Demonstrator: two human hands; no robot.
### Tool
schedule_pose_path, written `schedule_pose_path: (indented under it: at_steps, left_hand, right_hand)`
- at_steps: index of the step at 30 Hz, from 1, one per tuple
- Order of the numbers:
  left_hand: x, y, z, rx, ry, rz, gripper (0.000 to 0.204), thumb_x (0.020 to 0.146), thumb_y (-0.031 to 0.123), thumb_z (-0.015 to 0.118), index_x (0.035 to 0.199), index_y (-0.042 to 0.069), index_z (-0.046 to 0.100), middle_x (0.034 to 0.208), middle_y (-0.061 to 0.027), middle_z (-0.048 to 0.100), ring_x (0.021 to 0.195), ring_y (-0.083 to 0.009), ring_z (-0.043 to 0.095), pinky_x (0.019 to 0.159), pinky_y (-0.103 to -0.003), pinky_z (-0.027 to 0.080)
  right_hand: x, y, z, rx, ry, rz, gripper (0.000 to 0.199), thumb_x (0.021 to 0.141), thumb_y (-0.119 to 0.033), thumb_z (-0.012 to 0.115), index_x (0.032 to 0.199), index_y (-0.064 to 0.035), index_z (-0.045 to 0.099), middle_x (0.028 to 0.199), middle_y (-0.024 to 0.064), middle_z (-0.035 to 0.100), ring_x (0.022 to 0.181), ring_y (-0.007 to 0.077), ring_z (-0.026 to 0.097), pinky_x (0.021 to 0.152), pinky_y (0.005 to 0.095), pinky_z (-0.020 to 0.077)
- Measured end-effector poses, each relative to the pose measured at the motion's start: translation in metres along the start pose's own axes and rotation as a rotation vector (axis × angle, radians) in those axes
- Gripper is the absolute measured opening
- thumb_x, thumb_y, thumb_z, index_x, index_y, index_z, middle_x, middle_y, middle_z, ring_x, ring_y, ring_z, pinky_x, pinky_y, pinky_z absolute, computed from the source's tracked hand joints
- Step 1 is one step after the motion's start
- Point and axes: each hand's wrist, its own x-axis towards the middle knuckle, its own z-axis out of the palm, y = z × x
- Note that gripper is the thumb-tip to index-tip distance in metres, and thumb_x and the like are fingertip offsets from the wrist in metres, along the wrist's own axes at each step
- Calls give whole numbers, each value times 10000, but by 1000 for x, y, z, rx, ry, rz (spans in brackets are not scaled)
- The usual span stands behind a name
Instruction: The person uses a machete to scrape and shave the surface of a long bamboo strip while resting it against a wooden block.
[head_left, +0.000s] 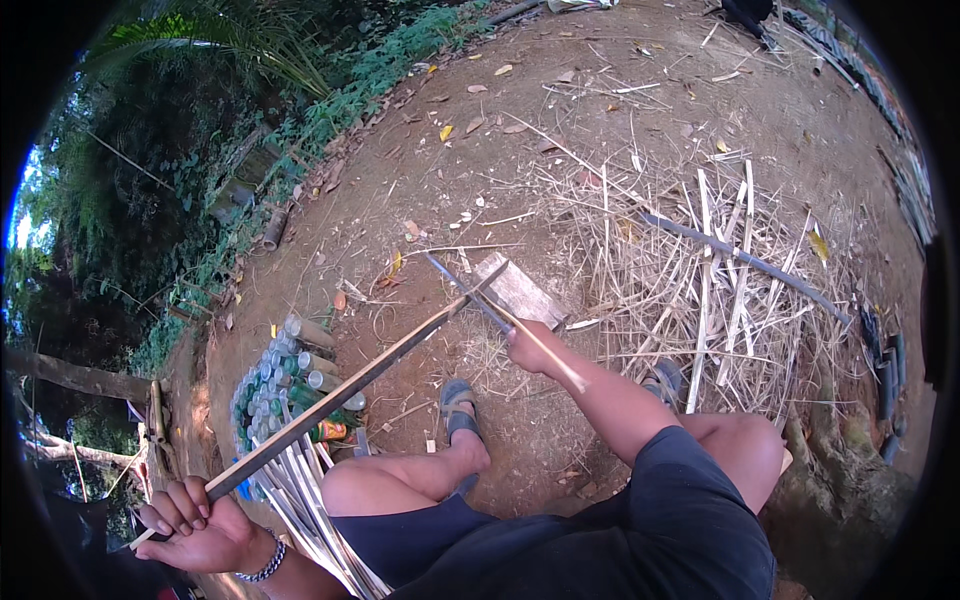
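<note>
My left hand [200, 530], at the lower left, is closed around one end of a long bamboo strip [335, 400] with a pale edge and a dark face. The strip slants up and away toward the middle. There it crosses the blade of a knife [447, 275], whose handle end is gripped by my right hand [532, 347]. A thin pale sliver runs from the crossing back over my right forearm. Below the strip's far end lies a flat wooden block [525, 293] on the ground. The knife's handle is mostly hidden by my fingers.
A heap of shavings [640, 260] spreads to the right, with a dark pole [750, 258] across it. Clear and green bottles [285, 375] cluster at the left. Beside my left leg lean pale split strips [310, 500]. A tree root [850, 480] stands at the lower right.
</note>
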Motion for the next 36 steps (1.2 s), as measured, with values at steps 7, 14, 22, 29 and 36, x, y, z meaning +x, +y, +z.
schedule_pose_path:
  at_steps: [7,14,22,29,36]
  left_hand:
    - [36,-8,-31,70,-15,-61,544,967,562,285,687,103,369,573,16,296,488,-95,289,481,-245,261]
    - [53,-4,-64,155,64,-108,538,979,532,266,680,95,356,559,4,285,489,-118,261,493,-258,260]
    - [58,-16,-90,167,168,-108,599,972,576,174,687,85,364,575,-12,318,486,-128,286,481,-261,273]
    - [37,-14,-93,114,292,-30,545,966,560,298,772,64,414,651,-24,369,530,-134,358,530,-285,330]
    - [21,-8,-68,50,105,-47,614,906,661,301,681,98,403,626,-3,355,534,-127,363,525,-268,332]
  right_hand:
    - [41,36,-8,48,51,148,303,803,-162,560,1050,13,566,952,242,637,900,390,628,796,460,495]
    - [59,62,1,-38,-43,146,340,850,-204,526,1095,25,584,1045,252,633,998,385,615,889,421,484]
    - [98,214,-2,-407,-281,236,341,773,-232,582,1005,9,648,965,225,661,919,364,644,802,422,515]
    - [39,111,-2,183,210,354,363,743,-212,641,1018,19,591,884,226,650,821,353,641,755,414,494]
    - [-26,-52,-16,73,30,-41,229,853,-174,545,1027,-26,542,874,207,631,854,367,627,777,466,492]
